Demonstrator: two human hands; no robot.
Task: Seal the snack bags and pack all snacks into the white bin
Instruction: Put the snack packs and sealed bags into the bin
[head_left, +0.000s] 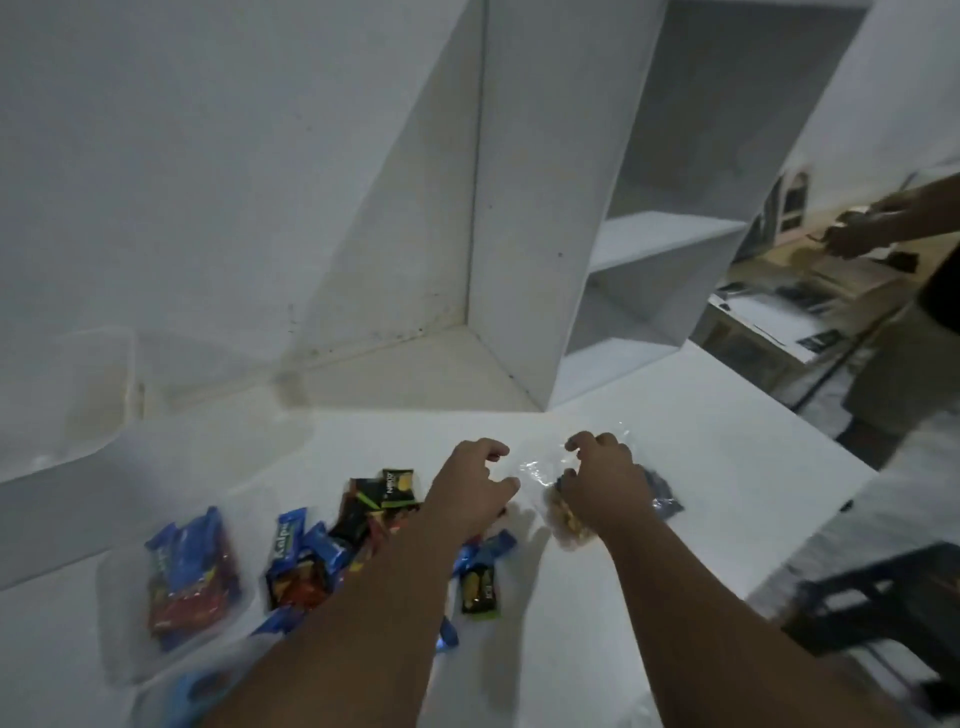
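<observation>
A clear snack bag (540, 475) with yellowish pieces inside lies flat on the white table (675, 467), mid right. My right hand (602, 480) rests on top of it, fingers curled onto the plastic. My left hand (475, 486) hovers just left of the bag's top edge, fingers bent and apart, holding nothing. A dark blue snack packet (662, 493) peeks out from under my right hand. Several loose wrapped snacks (332, 545) in blue, black and red lie scattered left of my arms. A clear bag of blue and red bars (189, 571) lies at the far left. The white bin (62, 395) stands at the left.
A white open shelf unit (623, 249) stands on the table at the back. Another person's arm (893, 218) works at a wooden desk far right. A dark stool (878, 597) sits beyond the table's right edge.
</observation>
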